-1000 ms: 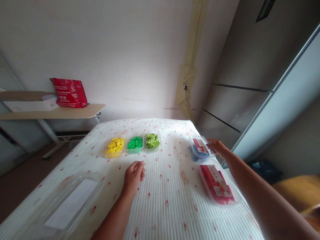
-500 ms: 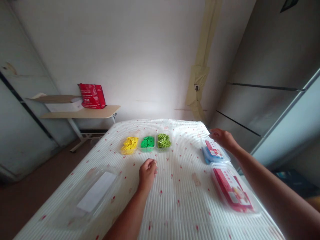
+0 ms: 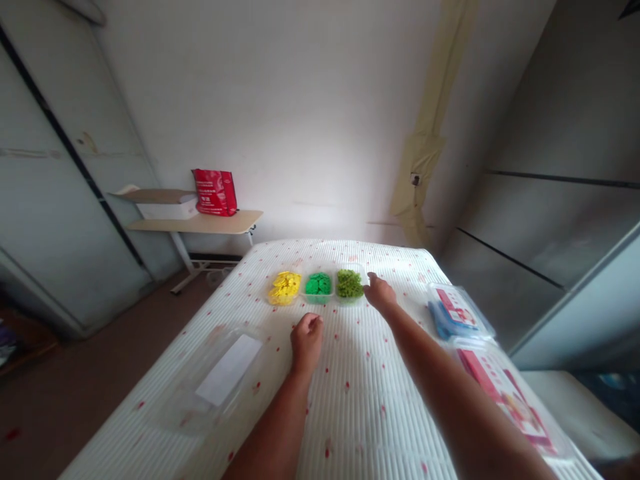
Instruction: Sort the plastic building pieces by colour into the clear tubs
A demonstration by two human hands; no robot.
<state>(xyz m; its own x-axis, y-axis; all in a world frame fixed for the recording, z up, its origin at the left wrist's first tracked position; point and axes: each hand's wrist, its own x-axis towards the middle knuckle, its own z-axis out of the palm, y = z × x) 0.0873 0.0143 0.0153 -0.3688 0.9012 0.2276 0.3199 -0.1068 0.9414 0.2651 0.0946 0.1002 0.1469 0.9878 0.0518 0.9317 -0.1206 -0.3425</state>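
Note:
My right hand [image 3: 380, 291] is at the right edge of a clear tub of olive-green pieces [image 3: 349, 284]. Its thumb and finger look apart, with nothing visible between them; whether they touch the rim I cannot tell. Beside that tub stand a tub of bright green pieces [image 3: 319, 284] and a tub of yellow pieces [image 3: 285, 287], in a row. My left hand [image 3: 307, 339] is closed above the table in front of the green tub, fingers curled together. What it holds, if anything, is hidden.
A clear plastic container with a white label [image 3: 229, 370] lies on the left of the white dotted tablecloth [image 3: 350, 413]. On the right are a box with blue contents [image 3: 457, 312] and one with pink contents [image 3: 510, 397]. Behind, a side table [image 3: 220, 224] holds a red bag [image 3: 215, 192].
My right hand has moved left from above the blue box to the olive-green tub. My left hand stays in front of the tubs, still closed. The view has turned left.

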